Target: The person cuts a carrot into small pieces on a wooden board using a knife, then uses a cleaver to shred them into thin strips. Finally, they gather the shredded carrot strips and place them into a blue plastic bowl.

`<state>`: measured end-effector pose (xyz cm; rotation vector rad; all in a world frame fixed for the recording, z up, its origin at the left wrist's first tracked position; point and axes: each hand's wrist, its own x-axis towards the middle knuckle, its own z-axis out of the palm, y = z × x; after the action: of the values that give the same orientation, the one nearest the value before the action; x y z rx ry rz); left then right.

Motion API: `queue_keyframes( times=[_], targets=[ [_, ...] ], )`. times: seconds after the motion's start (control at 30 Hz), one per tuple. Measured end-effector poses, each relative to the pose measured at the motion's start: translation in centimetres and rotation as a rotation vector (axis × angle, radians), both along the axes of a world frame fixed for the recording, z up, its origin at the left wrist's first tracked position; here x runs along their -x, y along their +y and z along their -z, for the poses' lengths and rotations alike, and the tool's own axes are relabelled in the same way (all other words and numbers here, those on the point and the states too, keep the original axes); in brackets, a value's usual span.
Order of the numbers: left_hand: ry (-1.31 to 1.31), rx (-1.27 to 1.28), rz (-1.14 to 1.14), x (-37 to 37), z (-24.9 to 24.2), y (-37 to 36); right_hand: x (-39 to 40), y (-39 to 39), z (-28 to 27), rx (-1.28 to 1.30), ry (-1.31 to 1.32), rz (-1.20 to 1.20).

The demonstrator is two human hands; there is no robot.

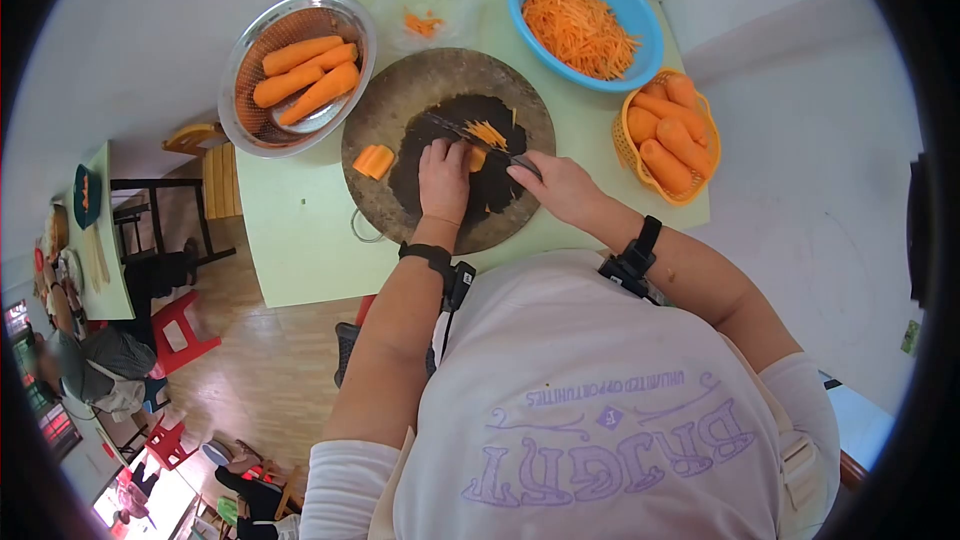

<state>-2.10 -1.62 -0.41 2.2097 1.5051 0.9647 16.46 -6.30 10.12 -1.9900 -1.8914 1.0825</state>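
A round dark cutting board (385, 110) lies on the table in front of me. My right hand (567, 188) is closed round the handle of a knife (527, 167), its blade slanting over the board's middle. Curled fingers of my left hand (445, 180) press on a carrot piece (477, 159) beside the blade, which they partly hide. Thin carrot shreds (488, 134) lie just past the blade. Left of my left hand, a stack of carrot slices (373, 161) rests near the board's edge.
A metal basin (232, 90) with several whole carrots stands at the far left. At the far right are a blue bowl (519, 28) of shredded carrot and a yellow basket (627, 145) of carrots. Carrot scraps (422, 23) lie on a plastic bag behind the board. People sit across the room.
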Motion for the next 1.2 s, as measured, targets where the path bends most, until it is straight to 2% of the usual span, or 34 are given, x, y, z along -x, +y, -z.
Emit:
queue_keyframes(
  times=[0.73, 0.93, 1.2],
  targets=[
    [-0.023, 0.016, 0.003, 0.1, -0.3, 0.0, -0.2, 0.6, 1.0, 0.001, 0.031, -0.010],
    [-0.015, 0.005, 0.001, 0.0, -0.2, 0.0, 0.0, 0.3, -0.8, 0.021, 0.045, -0.002],
    [-0.007, -0.015, -0.006, 0.0, -0.1, 0.1, 0.1, 0.2, -0.5, 0.007, -0.011, -0.019]
  ],
)
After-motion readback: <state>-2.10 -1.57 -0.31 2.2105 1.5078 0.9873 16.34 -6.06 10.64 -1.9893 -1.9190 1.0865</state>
